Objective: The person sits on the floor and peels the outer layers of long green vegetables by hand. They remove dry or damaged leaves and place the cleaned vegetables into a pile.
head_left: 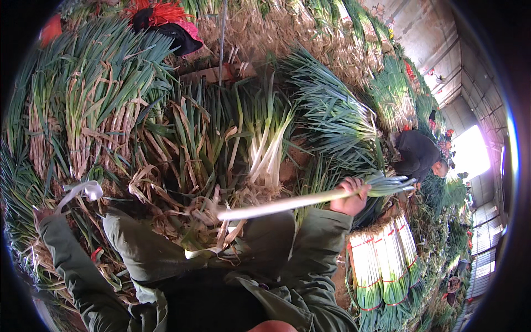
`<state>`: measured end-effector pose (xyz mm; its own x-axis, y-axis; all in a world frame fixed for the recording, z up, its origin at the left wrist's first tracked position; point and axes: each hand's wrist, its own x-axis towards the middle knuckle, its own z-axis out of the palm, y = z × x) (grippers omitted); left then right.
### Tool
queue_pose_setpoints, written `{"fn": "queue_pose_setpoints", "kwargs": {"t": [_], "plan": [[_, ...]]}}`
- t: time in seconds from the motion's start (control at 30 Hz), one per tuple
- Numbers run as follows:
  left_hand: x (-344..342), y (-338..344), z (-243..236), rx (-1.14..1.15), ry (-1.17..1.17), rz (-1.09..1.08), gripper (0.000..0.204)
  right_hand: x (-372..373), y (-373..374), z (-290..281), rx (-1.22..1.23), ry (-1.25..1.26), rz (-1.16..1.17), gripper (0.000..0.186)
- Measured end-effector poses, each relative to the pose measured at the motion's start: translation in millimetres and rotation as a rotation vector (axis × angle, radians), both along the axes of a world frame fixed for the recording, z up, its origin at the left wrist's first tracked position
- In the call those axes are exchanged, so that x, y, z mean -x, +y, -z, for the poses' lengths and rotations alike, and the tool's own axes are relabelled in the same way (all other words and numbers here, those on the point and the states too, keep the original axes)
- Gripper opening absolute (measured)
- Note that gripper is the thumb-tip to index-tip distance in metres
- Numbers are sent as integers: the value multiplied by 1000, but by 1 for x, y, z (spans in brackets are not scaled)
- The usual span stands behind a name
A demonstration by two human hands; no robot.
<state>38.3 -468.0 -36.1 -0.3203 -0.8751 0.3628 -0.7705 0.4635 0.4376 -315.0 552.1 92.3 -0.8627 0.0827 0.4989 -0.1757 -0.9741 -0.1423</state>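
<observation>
While the right hand [350, 198] is closed on a leek [282, 205] spanning centre to right, I log the left hand [43, 214] at left, near a pale strip [93, 191]; its grip I cannot tell.

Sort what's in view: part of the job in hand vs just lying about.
Job, apparently:
- long onion stalk, in right hand
- pale strip by left hand
- loose white-stemmed onions

Just lying about, seemingly:
- black-and-pink cloth
- dry leaf scraps

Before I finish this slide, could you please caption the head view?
The right hand grips one green onion among leafy heaps and red-tied bundles.
</observation>
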Motion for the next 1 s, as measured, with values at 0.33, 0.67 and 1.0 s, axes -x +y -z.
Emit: {"fn": "queue_pose_setpoints", "kwargs": {"t": [0.33,0.67,1.0], "plan": [[182,334,-10,-356,281,829,31,-6,-55,-27,-271,-68,-25,35],[187,621,-74,-920,211,1784,51,41,-151,-47,-333,-155,-235,35],[210,656,-74,-701,293,1354,38,-56,-248,-4,-834,-540,-145,29]]}}
